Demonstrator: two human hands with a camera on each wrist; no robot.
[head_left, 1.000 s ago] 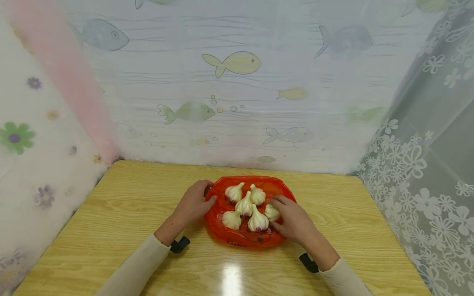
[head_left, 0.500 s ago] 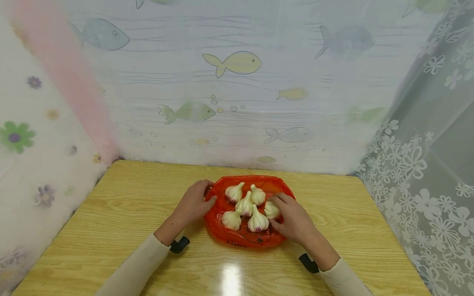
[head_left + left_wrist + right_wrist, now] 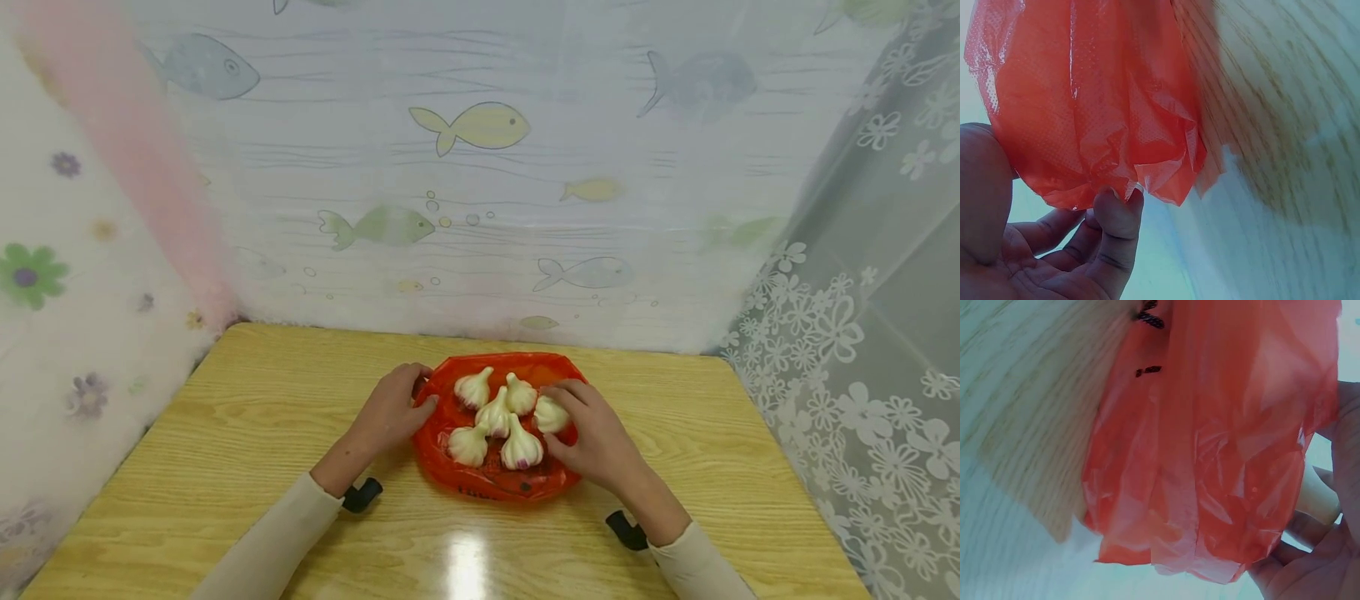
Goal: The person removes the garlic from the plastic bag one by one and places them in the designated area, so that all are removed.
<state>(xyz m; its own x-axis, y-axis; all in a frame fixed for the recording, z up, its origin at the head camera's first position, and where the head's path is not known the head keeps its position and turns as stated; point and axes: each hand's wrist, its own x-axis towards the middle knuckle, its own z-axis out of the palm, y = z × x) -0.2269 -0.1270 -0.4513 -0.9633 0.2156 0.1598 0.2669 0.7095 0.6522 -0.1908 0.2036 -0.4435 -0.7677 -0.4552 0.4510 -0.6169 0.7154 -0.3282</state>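
The bag [image 3: 442, 467] between the fingers of the left hand [image 3: 386, 408] and those of the right hand [image 3: 600, 437] looks like thin plastic, glossy and crinkled, finely dimpled near the left fingertips. The garlic bulbs [image 3: 521, 450] between both hands' fingers look smooth, with a soft sheen. Around the fingers, the table [image 3: 300, 367] shows wood grain under a shiny finish. Further back from the fingers, the sleeves [image 3: 270, 537] look like matt cloth. Beyond the fingertips, the backdrop [image 3: 480, 292] looks thin and mostly matt, whether cloth or plastic unclear.
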